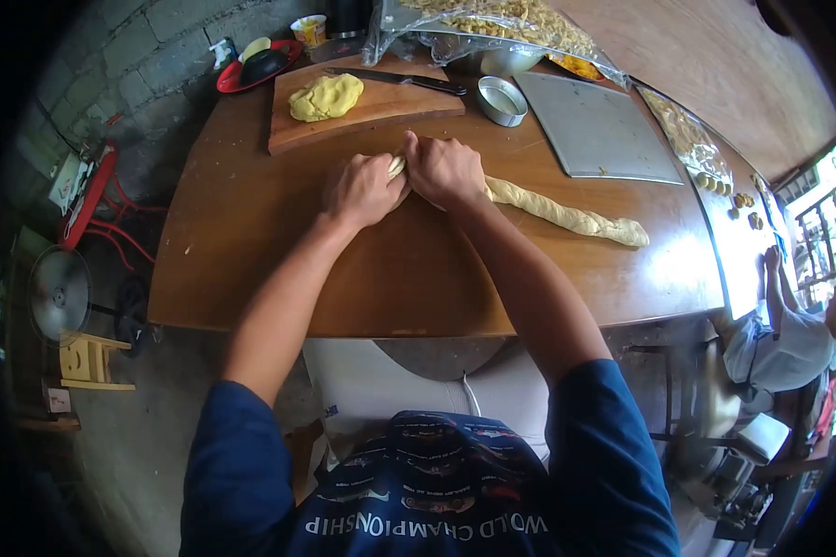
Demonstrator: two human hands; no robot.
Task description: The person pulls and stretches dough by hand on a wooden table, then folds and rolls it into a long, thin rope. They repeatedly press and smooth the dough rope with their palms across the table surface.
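Observation:
A long pale dough rope [567, 215] lies across the brown wooden table [399, 278], its thicker end stretching out to the right. My left hand [366, 192] is closed around its left end. Right beside it, my right hand [444, 171] also grips the rope, with the thumb pointing up. A short stretch of dough shows between the two hands; the rest beneath them is hidden by my fingers. Beyond the hands, a lump of yellow dough [326, 97] sits on a wooden cutting board [372, 123], near a long dark-handled knife [418, 82].
A round metal tin [502, 101] and a flat metal tray [594, 130] stand at the back right. A plastic bag of yellowish pieces [511, 23] rests behind. A red plate [260, 65] holds a dark bowl. Another person [780, 348] is at the far right.

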